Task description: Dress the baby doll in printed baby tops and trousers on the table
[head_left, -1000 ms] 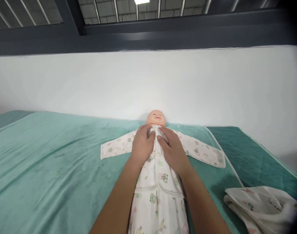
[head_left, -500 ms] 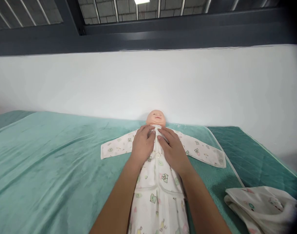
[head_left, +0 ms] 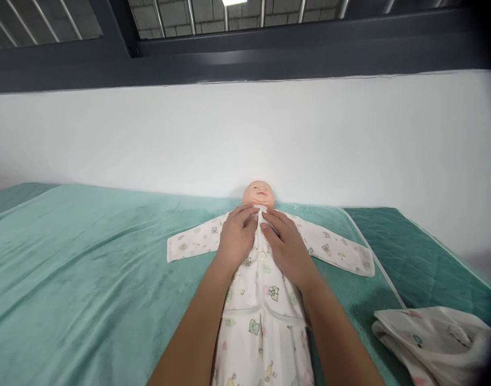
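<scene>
A baby doll [head_left: 258, 193] lies on its back, its head by the wall. It wears a white printed baby shirt [head_left: 261, 292] with a button down the front and both sleeves spread wide. Below the shirt hem are matching printed pants [head_left: 261, 348]. On the doll's left-of-picture chest rests my left hand [head_left: 237, 236], fingers stretched toward the collar and thumb apart. My right hand [head_left: 287, 241] lies opposite it on the chest, fingers also extended and thumb apart. Both touch the shirt near its front opening, and neither visibly pinches cloth.
A light green blanket [head_left: 88, 268] covers the bed, over a darker green quilted cover [head_left: 390, 241] at right. A crumpled white printed cloth [head_left: 438, 338] lies at lower right. Behind stands a white wall [head_left: 148, 139] beneath a dark window frame [head_left: 245, 61].
Almost nothing differs. Both hands stay on the shirt's chest, and the whole view shifts very slightly.
</scene>
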`<state>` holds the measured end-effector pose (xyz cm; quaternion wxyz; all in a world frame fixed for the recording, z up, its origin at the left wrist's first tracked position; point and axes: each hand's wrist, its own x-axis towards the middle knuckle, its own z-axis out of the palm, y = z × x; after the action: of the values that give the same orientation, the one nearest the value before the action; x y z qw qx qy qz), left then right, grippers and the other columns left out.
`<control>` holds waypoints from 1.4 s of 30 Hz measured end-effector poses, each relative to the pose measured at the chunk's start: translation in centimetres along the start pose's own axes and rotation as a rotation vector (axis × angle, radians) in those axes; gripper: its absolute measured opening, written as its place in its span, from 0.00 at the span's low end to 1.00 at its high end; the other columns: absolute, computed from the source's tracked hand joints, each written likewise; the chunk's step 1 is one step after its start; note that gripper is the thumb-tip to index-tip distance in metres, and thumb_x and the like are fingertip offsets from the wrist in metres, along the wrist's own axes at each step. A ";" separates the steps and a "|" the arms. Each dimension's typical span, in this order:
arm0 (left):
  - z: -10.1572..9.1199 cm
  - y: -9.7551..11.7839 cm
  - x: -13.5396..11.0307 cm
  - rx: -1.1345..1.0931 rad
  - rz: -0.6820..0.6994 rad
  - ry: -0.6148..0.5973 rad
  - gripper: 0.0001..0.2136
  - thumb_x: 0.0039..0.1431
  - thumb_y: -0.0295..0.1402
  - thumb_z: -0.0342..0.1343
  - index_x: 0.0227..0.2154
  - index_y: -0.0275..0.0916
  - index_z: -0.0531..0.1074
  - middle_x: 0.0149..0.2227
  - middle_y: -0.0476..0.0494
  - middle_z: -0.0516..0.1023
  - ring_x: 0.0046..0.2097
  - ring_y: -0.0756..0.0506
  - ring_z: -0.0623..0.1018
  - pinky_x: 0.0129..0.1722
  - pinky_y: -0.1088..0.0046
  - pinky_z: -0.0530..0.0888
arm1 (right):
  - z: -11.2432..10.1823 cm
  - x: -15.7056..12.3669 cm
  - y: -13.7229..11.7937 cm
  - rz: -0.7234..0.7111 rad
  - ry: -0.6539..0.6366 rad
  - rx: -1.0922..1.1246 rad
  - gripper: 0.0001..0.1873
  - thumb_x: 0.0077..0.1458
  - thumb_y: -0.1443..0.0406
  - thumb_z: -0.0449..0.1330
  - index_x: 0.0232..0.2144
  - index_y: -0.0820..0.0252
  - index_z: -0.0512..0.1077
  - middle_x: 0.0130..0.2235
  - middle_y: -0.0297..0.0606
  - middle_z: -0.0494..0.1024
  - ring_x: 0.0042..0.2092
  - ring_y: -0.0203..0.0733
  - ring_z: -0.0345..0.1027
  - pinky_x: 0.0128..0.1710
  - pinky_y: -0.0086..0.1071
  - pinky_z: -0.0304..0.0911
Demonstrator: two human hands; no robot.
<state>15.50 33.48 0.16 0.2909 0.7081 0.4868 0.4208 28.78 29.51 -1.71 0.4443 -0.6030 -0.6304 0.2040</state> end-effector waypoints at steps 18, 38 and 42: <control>-0.1 0.3 -0.1 0.095 0.062 -0.048 0.19 0.66 0.33 0.43 0.54 0.47 0.72 0.58 0.49 0.73 0.61 0.44 0.69 0.62 0.63 0.64 | -0.2 -0.5 -0.6 -0.034 0.088 0.147 0.16 0.61 0.59 0.54 0.50 0.50 0.72 0.55 0.35 0.74 0.57 0.46 0.65 0.57 0.43 0.59; -0.3 0.4 -0.3 0.046 0.071 -0.050 0.18 0.66 0.31 0.43 0.53 0.46 0.72 0.56 0.49 0.75 0.60 0.46 0.70 0.61 0.65 0.65 | -0.4 -0.4 -0.8 0.023 0.064 0.202 0.16 0.60 0.60 0.55 0.49 0.49 0.74 0.54 0.34 0.76 0.56 0.45 0.67 0.58 0.41 0.60; -0.3 0.5 -0.2 0.054 0.092 -0.060 0.18 0.66 0.30 0.43 0.52 0.48 0.73 0.55 0.50 0.76 0.59 0.46 0.70 0.60 0.65 0.66 | -0.3 -0.3 -0.9 -0.060 0.061 0.126 0.15 0.61 0.61 0.52 0.47 0.49 0.74 0.52 0.33 0.76 0.56 0.45 0.66 0.57 0.41 0.59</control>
<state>15.43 33.09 0.62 0.2665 0.7497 0.4560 0.3987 28.50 28.94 -0.93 0.5062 -0.5605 -0.6204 0.2114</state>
